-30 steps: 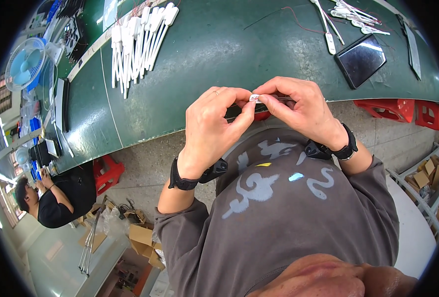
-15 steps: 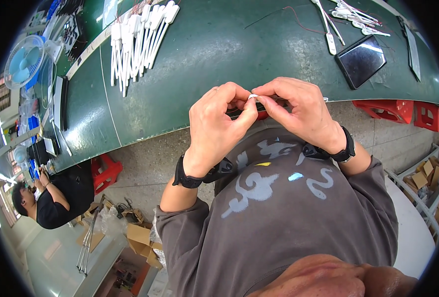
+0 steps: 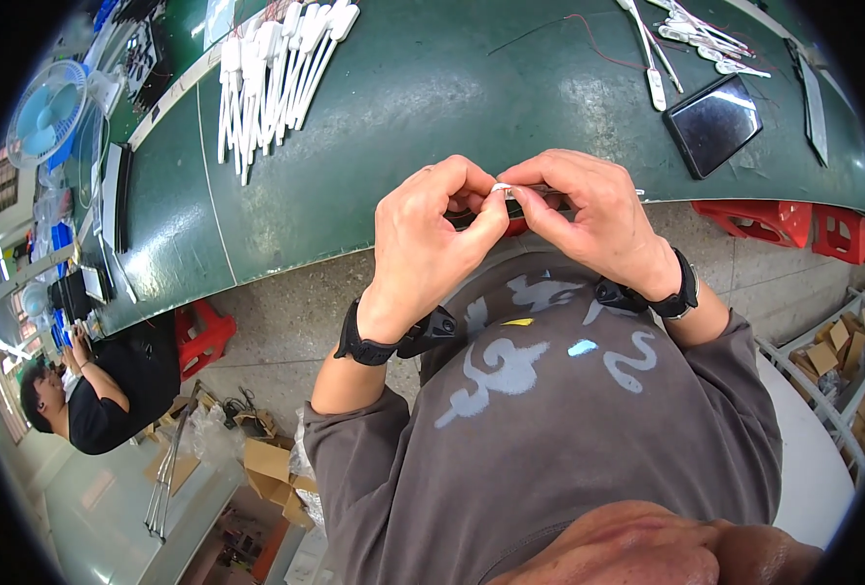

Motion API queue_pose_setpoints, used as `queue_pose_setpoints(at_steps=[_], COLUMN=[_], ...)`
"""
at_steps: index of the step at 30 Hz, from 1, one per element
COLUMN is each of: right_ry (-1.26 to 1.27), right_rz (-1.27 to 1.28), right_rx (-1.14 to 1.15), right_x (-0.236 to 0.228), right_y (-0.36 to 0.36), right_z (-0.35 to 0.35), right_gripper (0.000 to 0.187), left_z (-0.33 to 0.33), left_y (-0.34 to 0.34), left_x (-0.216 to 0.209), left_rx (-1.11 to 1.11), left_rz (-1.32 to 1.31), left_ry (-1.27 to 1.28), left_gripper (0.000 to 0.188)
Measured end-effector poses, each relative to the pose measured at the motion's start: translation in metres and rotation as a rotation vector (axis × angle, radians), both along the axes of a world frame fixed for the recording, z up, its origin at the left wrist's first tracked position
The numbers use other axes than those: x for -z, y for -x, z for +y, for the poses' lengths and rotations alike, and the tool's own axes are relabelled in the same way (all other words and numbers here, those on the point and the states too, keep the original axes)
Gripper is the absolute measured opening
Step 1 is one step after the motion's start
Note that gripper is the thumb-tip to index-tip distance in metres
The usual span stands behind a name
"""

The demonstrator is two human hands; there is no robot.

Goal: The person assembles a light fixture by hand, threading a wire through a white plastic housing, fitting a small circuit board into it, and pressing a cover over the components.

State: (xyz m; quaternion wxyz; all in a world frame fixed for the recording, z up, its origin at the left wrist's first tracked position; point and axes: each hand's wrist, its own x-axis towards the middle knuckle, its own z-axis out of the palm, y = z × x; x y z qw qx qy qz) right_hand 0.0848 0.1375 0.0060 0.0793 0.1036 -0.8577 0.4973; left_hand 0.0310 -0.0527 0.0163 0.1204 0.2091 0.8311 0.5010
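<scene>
Just past the table's near edge, my left hand (image 3: 436, 229) and my right hand (image 3: 596, 216) meet with thumbs and forefingers pinched on a slim white plastic stick (image 3: 501, 187). Only its end shows between the fingertips. My right hand hides most of the rest, though a small white tip pokes out beyond that hand. Far left of my hands, a bundle of white plastic sticks with broad heads (image 3: 275, 78) lies on the green table (image 3: 403, 107). Off to the far right are a loose white stick (image 3: 656, 90) and a pile of white pieces with thin red wires (image 3: 706, 39).
A black phone-like device (image 3: 713, 125) lies on the table at right. Red stools (image 3: 754, 220) stand under the edge. To the left are a fan (image 3: 48, 112) and a seated person in black (image 3: 125, 390). Cardboard boxes (image 3: 269, 466) sit on the lower left.
My hands stay pinched together, with the fingertips shifted slightly and a little more of the white stick showing. The person at left has moved their hands slightly.
</scene>
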Motion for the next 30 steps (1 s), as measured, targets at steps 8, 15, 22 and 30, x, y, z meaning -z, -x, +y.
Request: queue_pose_setpoints(at_steps=[8, 15, 22, 30], right_ry=[0.118, 0.128, 0.138, 0.142], right_rz=[-0.123, -0.145, -0.160, -0.172], right_rx=[0.010, 0.026, 0.031, 0.022], right_x=[-0.002, -0.011, -0.009, -0.010], right_y=[0.001, 0.002, 0.002, 0.003], right_z=[-0.001, 0.000, 0.000, 0.001], right_gripper=[0.012, 0.012, 0.012, 0.011], left_z=[-0.001, 0.000, -0.001, 0.001], left_y=[0.000, 0.001, 0.003, 0.006], left_x=[0.002, -0.005, -0.005, 0.000], left_rx=[0.015, -0.008, 0.000, 0.024], left_rz=[0.045, -0.123, -0.117, -0.043], left_ry=[-0.018, -0.121, -0.102, -0.088], left_gripper=[0.009, 0.008, 0.009, 0.010])
